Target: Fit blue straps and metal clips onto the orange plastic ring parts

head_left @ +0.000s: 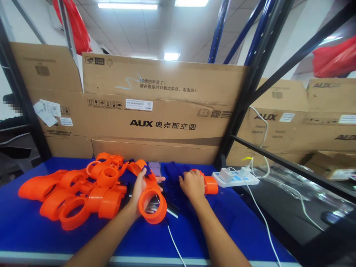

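My left hand (139,188) is closed around an orange plastic part with a big open ring (152,206); the ring hangs toward me and a fingertip shows past its right side. A dark blue piece (146,170) sits by the thumb. My right hand (193,184) lies palm down on the table with curled fingers. Beside it, partly covered by the hand, is another orange ringed part (210,185). Dark blue straps (174,170) lie near its fingertips, and what these fingers hold is hidden. Behind my left hand are dark and silvery strips (172,212), partly covered.
Several orange ringed parts (104,200) are heaped on the blue tabletop (116,243) at left. A phone (155,168) lies at the back. A white power strip (236,178) with plugs and cables stands at right. Cardboard (164,111) walls the back; a black rack post (244,100) rises right.
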Available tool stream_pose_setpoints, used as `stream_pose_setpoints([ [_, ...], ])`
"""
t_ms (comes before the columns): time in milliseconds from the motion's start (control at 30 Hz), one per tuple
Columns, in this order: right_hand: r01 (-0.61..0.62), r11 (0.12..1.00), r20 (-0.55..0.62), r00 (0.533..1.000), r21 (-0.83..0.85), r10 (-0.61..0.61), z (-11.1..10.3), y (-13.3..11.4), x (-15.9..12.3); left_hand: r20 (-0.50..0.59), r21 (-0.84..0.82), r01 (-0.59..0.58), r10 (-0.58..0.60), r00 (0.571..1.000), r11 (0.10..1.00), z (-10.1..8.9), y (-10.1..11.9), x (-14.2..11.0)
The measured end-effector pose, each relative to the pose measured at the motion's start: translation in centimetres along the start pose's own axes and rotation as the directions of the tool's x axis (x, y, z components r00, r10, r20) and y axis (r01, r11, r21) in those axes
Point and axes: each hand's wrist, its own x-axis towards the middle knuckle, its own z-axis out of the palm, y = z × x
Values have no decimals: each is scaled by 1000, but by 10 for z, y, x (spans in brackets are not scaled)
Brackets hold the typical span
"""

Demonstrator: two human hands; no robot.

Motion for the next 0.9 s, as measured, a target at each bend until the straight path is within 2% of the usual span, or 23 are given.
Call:
stream_pose_setpoints([
  [67,1,1000,11,1000,-5,0,1,1,2,-2,-55,-53,53,999,997,0,0,1],
  [167,12,1000,-8,1000,3,-12,1,4,5,12,-69,-58,59,998,996,-1,-2,2],
  [300,-23,999,-106,994,42,27,-1,12,8,19,-56,-60,61,998,997,-4,-6,3],
  [400,-45,985,-207,975,164,79,-3,18,9,1,-61,-75,75,997,995,-7,-7,5],
  [500,35,923,-302,949,383,89,-7,16,7,-49,-57,-102,99,994,993,-10,-7,8],
  [567,132,817,-326,943,562,71,-9,8,3,-55,-50,-87,84,995,995,-12,-6,9],
  [667,247,560,-289,957,791,-15,-13,-9,-5,-43,-33,-43,42,998,999,-15,-4,7],
  [733,253,416,-256,965,874,-50,-14,-21,-10,-51,-32,-50,49,997,998,-17,-1,6],
  [900,200,127,-191,978,972,-78,-20,-36,-18,-105,-36,-118,114,988,992,-16,3,6],
])
